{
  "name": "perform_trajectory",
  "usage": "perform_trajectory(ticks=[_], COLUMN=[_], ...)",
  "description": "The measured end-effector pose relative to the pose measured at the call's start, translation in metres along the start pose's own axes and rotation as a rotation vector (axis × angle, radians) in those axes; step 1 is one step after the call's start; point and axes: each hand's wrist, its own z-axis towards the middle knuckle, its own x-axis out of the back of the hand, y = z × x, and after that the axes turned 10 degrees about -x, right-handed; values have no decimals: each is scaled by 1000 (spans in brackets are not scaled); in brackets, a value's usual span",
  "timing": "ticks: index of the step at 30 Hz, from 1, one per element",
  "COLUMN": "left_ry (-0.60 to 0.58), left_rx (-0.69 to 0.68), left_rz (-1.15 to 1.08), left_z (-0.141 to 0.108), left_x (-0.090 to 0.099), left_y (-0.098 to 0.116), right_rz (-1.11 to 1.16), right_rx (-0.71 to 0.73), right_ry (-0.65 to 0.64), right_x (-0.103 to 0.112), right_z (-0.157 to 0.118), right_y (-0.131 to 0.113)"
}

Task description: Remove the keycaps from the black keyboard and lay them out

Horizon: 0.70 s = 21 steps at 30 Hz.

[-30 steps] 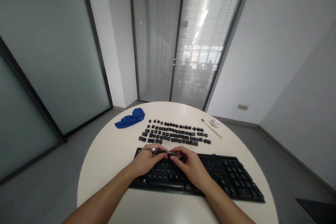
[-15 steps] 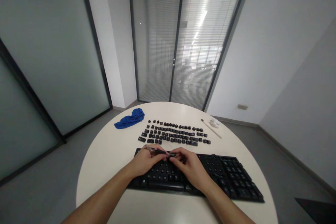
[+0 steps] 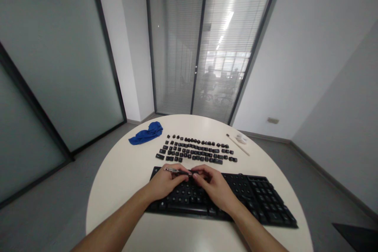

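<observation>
- Keyboard of black plastic (image 3: 273, 201), flat on round cream table (image 3: 118, 189).
- Slim silver-and-black tool (image 3: 173, 171), above keyboard, pinched in left hand (image 3: 163, 182).
- Right hand (image 3: 216, 187), thumb and fingers pressed together at tool's right end; anything between them unclear.
- Loose black keycaps (image 3: 160, 156), in rows beyond keyboard.

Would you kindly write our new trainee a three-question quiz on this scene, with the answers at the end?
1. True or false: the blue cloth lies to the left of the loose keycaps.
2. Fill in the blank: the left hand holds a slim tool over the black ____.
3. Which lies to the right of the loose keycaps?
A) the blue cloth
B) the thin brush
C) the left hand

Key: 1 true; 2 keyboard; 3 B
</observation>
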Motion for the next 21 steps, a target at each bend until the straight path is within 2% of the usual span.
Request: perform_trajectory(ticks=[7,12,21], left_ry=[-44,-100,-142], left_rx=[-8,26,-94], left_rz=[67,127,271], left_z=[-1,-4,-9], left_x=[2,2,10], left_y=[1,-1,3], right_rz=[81,-23,-276], right_rx=[-3,-6,20], right_ry=[36,55,91], right_x=[3,5,1], right_z=[3,4,19], right_y=[3,2,-6])
